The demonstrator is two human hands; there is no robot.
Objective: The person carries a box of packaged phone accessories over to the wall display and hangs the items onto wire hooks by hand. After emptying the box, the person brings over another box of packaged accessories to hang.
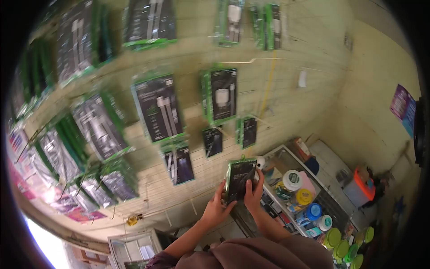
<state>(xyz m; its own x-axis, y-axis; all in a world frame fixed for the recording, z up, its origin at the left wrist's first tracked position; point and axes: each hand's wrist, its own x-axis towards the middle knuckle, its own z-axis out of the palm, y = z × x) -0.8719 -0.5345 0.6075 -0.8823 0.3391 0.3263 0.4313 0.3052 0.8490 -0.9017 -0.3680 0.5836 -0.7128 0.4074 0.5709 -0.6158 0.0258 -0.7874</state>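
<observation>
Both of my hands hold a black package with green edges upright in front of the wall, its printed face towards me. My left hand grips its left side and lower corner. On the right edge, my right hand has its fingers closed, with the thumb across the front. The print is too blurred to read. Just above hang similar small packages, a dark one and a green-edged one. A charger package and a cable package hang higher up on the wall.
More hanging packages crowd the wall at left. Hooks stick out from the wall. At right stands a glass counter with several lidded jars. An orange-rimmed container is farther right. A glass-fronted cabinet stands lower left.
</observation>
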